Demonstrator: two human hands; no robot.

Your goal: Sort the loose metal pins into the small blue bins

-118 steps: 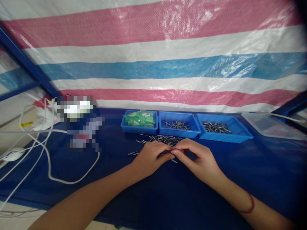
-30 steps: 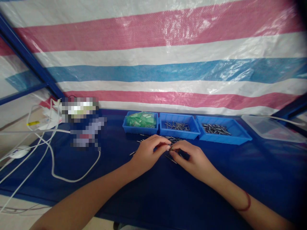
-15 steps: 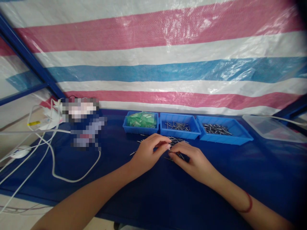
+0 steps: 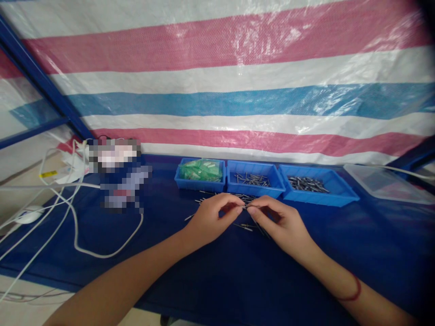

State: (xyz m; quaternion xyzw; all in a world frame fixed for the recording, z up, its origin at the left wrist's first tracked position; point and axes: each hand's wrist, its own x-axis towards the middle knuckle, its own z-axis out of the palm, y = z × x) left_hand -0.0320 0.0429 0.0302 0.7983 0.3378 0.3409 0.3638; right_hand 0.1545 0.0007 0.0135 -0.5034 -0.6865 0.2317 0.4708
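Fingertip to fingertip, my left hand point(image 4: 210, 218) and my right hand point(image 4: 284, 226) meet above the blue tabletop. Between them is a thin metal pin point(image 4: 245, 207), small and mostly covered by the fingers. Thumb and forefinger of each hand are pinched together on it. Behind and below the hands lies a loose pile of similar metal pins point(image 4: 246, 198), partly hidden by my fingers. A few separate pins point(image 4: 244, 227) lie nearer to me, under the right hand's thumb.
Beyond the pile stand three blue bins: one with a green plastic bag point(image 4: 201, 170), a middle bin point(image 4: 234, 185) and a right bin point(image 4: 335, 198) with metal pins. A clear plastic lid point(image 4: 380, 183) lies at right. White cables point(image 4: 75, 226) and blurred-out items point(image 4: 124, 188) are at left.
My right hand has shifted slightly right and up, and its fingertips have drawn a little apart from the left ones. More pins show below the hands.
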